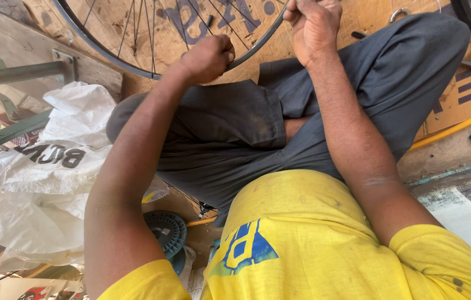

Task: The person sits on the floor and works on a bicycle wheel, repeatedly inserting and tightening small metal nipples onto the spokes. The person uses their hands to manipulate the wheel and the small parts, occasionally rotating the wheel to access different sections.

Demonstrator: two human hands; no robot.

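The left hand (209, 57) is curled into a fist around the rim of a spoked bicycle wheel (135, 64), fingers wrapped tight over the dark metal edge. The right hand (313, 28) closes on the same rim further along, near the top of the view, its fingers folded over the edge — both hands gripping, with a short stretch of rim between them. The wheel stands just beyond the person's crossed legs in dark grey trousers (235, 128), its thin spokes fanning up out of view over a sheet of brown cardboard (463, 94). Below sits the yellow shirt (313, 239). To the left lies a crumpled white sack (41, 166); a round blue-grey ribbed disc (166, 230) lies beside the left elbow — a yellow hose (457, 126) runs at the right.
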